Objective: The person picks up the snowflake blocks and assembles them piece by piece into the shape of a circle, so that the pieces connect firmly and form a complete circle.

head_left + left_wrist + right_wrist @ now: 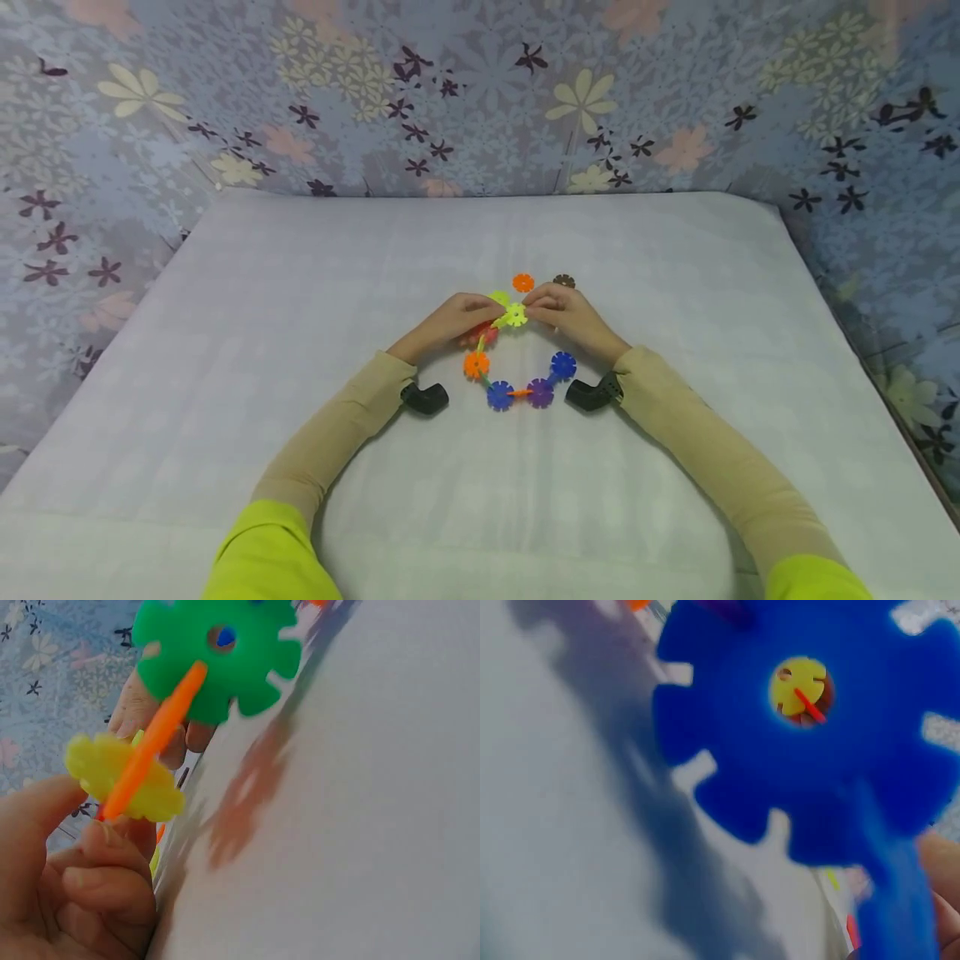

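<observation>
- Head view: a pale, cloth-covered bench (187,392) fills the lower scene.
- Disc chain (472,369): slotted discs curving around the middle of the bench, a blue disc (562,372) at the near right end.
- Hands: the left hand (468,315) pinches the chain's far end; the right hand (566,315) pinches narrowly at the yellow disc (516,314) between them, fingertips partly hidden.
- Good handling likely means a steady left pinch, slots squarely aligned, gentle pressure.
- Loose orange disc (523,278) and brown disc (564,278) lie just beyond.
</observation>
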Action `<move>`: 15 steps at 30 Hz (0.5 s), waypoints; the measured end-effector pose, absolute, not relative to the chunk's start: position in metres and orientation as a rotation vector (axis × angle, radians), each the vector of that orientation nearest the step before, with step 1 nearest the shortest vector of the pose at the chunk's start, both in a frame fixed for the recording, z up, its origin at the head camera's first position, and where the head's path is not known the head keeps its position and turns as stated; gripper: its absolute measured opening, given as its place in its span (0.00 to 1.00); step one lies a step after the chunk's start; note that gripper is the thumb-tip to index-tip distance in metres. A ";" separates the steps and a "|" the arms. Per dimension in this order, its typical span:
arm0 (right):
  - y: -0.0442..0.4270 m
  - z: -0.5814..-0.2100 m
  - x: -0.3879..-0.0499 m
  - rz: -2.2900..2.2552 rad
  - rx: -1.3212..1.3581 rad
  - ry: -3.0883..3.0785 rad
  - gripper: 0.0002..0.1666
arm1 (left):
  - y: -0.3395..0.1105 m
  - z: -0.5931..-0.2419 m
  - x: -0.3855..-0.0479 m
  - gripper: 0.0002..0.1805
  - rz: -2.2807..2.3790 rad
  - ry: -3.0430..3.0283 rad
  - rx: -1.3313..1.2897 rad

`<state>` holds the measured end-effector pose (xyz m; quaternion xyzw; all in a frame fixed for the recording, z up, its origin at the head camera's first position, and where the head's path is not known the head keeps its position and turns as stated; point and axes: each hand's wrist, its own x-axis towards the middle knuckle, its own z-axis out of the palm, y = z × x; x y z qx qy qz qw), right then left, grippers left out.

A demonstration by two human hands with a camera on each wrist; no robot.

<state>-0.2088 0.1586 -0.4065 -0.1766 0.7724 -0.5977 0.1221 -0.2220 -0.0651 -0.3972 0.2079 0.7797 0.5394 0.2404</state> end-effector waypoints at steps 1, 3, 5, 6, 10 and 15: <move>0.157 -0.406 -0.209 -1.723 -0.535 2.266 0.14 | -0.065 -0.398 -0.222 0.18 1.481 2.122 0.570; 0.155 -0.406 -0.209 -1.681 -0.582 2.292 0.14 | -0.065 -0.398 -0.223 0.16 1.487 2.121 0.576; 0.152 -0.404 -0.208 -1.647 -0.636 2.324 0.15 | -0.065 -0.398 -0.223 0.15 1.481 2.153 0.590; 0.150 -0.402 -0.207 -1.630 -0.666 2.341 0.16 | -0.066 -0.398 -0.223 0.14 1.479 2.180 0.592; 0.144 -0.390 -0.197 -1.544 -0.833 2.396 0.22 | -0.068 -0.399 -0.224 0.13 1.492 2.280 0.545; 0.143 -0.397 -0.200 -1.309 -0.997 2.505 0.27 | -0.071 -0.402 -0.227 0.12 1.596 2.212 0.473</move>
